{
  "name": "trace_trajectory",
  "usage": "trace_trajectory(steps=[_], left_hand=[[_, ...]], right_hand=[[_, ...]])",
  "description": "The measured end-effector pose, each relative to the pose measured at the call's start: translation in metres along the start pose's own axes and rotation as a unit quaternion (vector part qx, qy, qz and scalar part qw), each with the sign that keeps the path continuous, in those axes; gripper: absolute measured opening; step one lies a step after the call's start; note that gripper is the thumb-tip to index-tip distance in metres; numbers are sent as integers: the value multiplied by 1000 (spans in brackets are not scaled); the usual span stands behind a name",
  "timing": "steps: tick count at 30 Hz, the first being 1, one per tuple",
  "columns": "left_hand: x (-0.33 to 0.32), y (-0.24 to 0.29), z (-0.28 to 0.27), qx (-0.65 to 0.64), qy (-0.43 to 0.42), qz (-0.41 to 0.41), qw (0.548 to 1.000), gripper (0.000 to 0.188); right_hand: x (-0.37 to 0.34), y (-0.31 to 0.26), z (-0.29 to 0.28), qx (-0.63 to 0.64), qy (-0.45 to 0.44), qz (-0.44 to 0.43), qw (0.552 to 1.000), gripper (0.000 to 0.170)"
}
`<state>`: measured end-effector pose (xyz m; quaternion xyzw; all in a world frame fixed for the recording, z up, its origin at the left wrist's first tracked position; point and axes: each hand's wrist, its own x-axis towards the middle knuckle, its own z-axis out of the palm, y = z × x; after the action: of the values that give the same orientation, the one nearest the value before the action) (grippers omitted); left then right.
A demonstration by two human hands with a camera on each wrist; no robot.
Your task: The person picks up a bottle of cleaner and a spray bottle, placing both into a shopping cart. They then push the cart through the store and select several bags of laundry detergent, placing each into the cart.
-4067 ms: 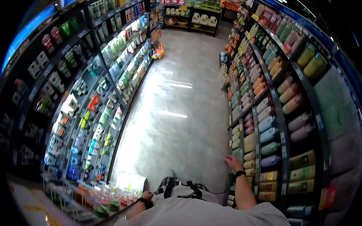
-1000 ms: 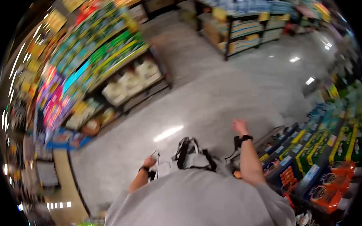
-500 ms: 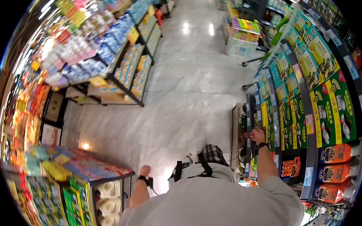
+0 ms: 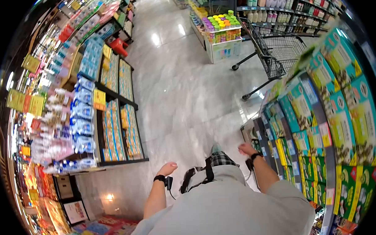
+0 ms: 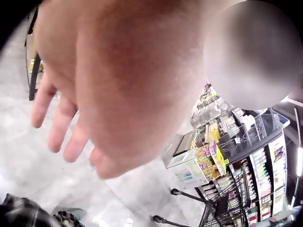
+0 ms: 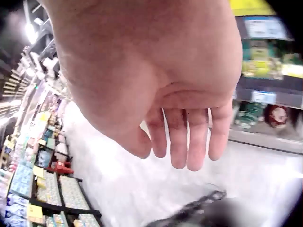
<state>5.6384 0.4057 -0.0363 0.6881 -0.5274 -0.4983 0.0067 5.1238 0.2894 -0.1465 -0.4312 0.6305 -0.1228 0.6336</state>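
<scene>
My left hand (image 4: 168, 168) hangs low over the floor, nothing in its grasp. Its fingers (image 5: 61, 127) are loosely spread and relaxed in the left wrist view. On the other side, my right hand (image 4: 247, 149) swings near the lower end of the right-hand shelf. In the right wrist view its fingers (image 6: 182, 142) droop with small gaps between them, holding nothing. Closest to that hand are green and yellow boxes (image 4: 320, 168) on the shelf. A dark band circles each wrist, and the left one carries a small black device (image 4: 169, 183) with a cable.
Ahead on the right stands a black shopping cart (image 4: 277, 50), its wheels jutting into the aisle. Behind it is a white display stand (image 4: 225, 50) topped with colourful tubs. Stacked boxes and blue packs (image 4: 83, 122) line the left. Grey floor (image 4: 179, 101) runs forward between them.
I have walked out of the bottle aisle and turned. Since half a second ago the cart has come fully into view, the left display is nearer, and both hands have swung, holding nothing.
</scene>
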Motion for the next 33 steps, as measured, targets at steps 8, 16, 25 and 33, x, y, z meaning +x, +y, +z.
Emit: trace_trajectory(steps=[8, 16, 25, 33], left_hand=[[121, -45, -115, -35, -8, -121, 992, 38], [358, 21, -297, 124, 105, 70, 984, 34], [528, 417, -359, 167, 2, 294, 941, 32], [630, 645, -303, 260, -34, 461, 848, 38]], right_hand=[[130, -300, -12, -86, 77, -164, 980, 34], [221, -343, -123, -237, 281, -137, 920, 28], [224, -422, -264, -194, 647, -148, 722, 42], [278, -432, -318, -207, 567, 103, 791, 19]])
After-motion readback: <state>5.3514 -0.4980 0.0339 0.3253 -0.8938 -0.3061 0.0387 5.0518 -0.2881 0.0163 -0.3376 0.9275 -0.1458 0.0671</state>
